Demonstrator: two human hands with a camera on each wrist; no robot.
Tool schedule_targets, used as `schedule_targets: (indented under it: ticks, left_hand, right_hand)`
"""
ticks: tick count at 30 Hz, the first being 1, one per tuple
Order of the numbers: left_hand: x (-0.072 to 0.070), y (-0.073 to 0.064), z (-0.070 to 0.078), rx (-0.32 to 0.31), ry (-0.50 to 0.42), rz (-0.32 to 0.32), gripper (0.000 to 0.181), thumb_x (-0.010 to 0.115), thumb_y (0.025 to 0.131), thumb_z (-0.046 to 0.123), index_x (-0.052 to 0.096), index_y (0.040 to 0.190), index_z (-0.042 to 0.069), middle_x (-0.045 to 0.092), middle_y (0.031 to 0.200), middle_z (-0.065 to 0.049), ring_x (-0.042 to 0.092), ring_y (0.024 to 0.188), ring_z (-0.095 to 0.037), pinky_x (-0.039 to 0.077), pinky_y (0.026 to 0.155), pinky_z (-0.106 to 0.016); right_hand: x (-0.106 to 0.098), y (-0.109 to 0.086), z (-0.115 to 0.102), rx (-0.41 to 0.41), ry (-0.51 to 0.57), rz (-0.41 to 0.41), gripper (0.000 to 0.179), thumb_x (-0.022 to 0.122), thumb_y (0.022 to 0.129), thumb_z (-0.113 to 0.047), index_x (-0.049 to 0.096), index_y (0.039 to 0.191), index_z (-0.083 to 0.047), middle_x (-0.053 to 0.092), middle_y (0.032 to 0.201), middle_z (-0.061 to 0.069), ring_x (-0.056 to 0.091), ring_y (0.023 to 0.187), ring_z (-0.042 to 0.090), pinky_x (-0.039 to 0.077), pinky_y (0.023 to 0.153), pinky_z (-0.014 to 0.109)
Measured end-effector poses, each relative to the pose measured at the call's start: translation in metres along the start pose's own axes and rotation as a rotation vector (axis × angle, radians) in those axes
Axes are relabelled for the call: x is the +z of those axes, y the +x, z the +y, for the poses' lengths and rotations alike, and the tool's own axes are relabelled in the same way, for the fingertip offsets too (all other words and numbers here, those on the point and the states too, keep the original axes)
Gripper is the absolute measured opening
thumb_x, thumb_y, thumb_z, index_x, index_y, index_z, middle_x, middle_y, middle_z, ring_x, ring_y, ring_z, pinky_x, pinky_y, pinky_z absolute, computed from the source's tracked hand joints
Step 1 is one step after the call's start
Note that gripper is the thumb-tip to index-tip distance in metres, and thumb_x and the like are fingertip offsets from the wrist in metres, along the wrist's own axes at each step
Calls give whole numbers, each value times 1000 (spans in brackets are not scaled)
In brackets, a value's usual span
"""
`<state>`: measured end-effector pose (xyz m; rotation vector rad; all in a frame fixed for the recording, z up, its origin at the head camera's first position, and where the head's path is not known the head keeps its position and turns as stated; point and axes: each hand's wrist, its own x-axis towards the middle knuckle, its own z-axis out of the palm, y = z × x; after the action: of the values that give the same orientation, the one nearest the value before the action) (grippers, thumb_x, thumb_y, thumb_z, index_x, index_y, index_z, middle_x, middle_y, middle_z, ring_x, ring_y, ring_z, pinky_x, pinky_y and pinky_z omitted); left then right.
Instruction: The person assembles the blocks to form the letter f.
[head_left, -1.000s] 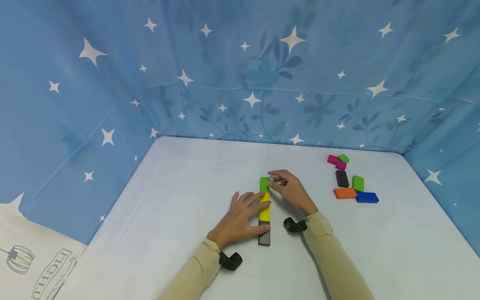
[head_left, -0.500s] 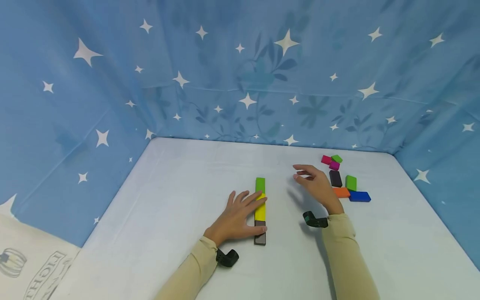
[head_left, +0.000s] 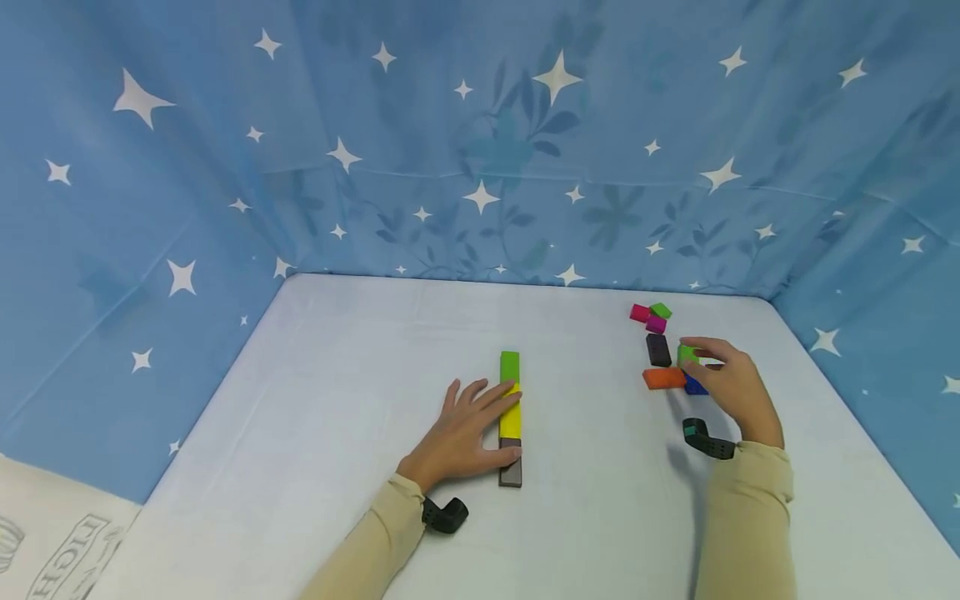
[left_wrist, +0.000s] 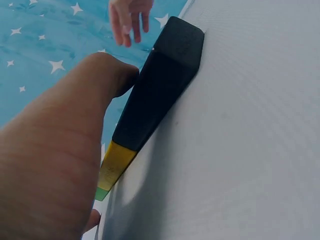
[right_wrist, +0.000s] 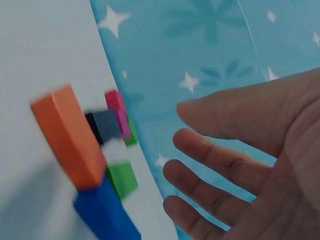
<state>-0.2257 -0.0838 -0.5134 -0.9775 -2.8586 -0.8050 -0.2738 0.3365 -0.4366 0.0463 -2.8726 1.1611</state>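
Observation:
My left hand (head_left: 465, 433) lies with spread fingers along a straight row of blocks in the head view. Its fingertips touch the yellow block (head_left: 511, 425), and the thumb is over the dark block (head_left: 511, 477) at the near end. A green block (head_left: 510, 364) makes the far end of the row. My right hand (head_left: 738, 393) hovers over the loose blocks at the right, fingers relaxed and holding nothing. It partly covers a second green block (right_wrist: 123, 179) and a blue block (right_wrist: 107, 210) in the head view. An orange block (right_wrist: 69, 135) lies beside them.
Beyond the orange block lies a black block (head_left: 658, 350). Farther back sit two pink blocks, one of them a magenta piece (head_left: 656, 324), and a small green piece (head_left: 661, 310). A starry blue curtain (head_left: 420, 150) borders the white table (head_left: 360, 333).
My right hand has left the far green block of the row and moved right to the loose blocks. The left hand has stayed on the row while the head view shifted slightly.

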Motion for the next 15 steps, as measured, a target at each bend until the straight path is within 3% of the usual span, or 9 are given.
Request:
schedule_targets:
  ticks: [6,15]
  left_hand:
    - [-1,-3,-2,-8,-29,22,73,68,98,53,51,162,21,44,167,4,35,155,-30,4,128,-66]
    - [1,-1,-1,-12,-39,13,72,69,98,52,53,160,21,48,165,4,37,154,-27,2,129,-63]
  right_hand:
    - [-17,-11,30,118,7,-12,51,54,109,-10,46,157,6,34,160,40,36,139,65,36,107,81]
    - [-19,-19,65,190,72,-83,61,60,108,-16,38,162,4,27,162,43,30,142,66,31,110,83]
